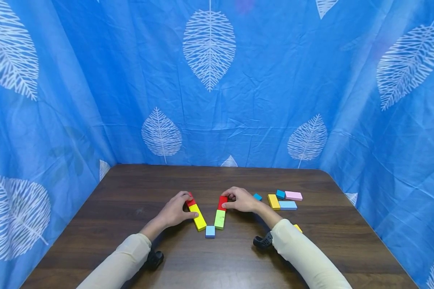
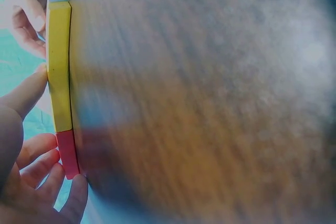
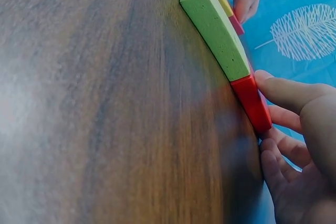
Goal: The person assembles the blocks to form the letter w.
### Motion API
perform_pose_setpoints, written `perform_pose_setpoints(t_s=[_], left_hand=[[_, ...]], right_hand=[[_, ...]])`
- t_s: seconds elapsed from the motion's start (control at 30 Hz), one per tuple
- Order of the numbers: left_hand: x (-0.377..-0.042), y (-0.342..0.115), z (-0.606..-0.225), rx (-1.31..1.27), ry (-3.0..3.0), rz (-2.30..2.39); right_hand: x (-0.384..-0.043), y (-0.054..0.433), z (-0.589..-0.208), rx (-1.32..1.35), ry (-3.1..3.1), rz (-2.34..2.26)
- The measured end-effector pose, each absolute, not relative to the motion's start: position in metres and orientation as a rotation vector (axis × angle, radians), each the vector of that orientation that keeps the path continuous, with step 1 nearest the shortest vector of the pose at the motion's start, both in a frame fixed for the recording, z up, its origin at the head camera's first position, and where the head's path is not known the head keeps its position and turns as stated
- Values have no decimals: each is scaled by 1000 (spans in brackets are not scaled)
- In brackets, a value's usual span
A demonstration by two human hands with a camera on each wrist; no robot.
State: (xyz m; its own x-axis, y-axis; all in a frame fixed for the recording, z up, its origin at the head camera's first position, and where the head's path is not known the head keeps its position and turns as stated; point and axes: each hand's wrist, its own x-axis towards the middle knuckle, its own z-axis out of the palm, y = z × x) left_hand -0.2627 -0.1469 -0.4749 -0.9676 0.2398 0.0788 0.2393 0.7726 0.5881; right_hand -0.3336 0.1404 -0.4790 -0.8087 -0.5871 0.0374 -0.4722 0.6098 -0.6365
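Note:
In the head view two slanting rows of blocks lie on the table, with a light blue block [image 1: 210,231] at their near ends. My left hand [image 1: 173,210] spans the left row: its thumb is against the yellow block [image 1: 198,218] and its fingers bend round the far end of a red block [image 2: 66,154]. The yellow and red blocks lie end to end. With my right hand [image 1: 241,200] I hold another red block [image 3: 252,103], thumb on one side and fingers at its far end. That block meets the end of a green block [image 3: 216,32].
Right of my right hand lie a yellow-orange block [image 1: 273,202], a light blue block [image 1: 288,205], a pink block [image 1: 293,196] and a teal block [image 1: 280,194]. Another teal block [image 1: 257,197] is near my right wrist. My right forearm partly hides a yellow block [image 1: 298,228].

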Motion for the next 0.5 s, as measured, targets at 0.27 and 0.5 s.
perform_pose_setpoints(t_s=[0.27, 0.5], left_hand=[[-260, -147, -476, 406, 2964, 976], [-259, -146, -474, 415, 2964, 993]], right_hand=[[-332, 140, -482, -894, 2671, -976], [-334, 141, -484, -908, 2694, -945]])
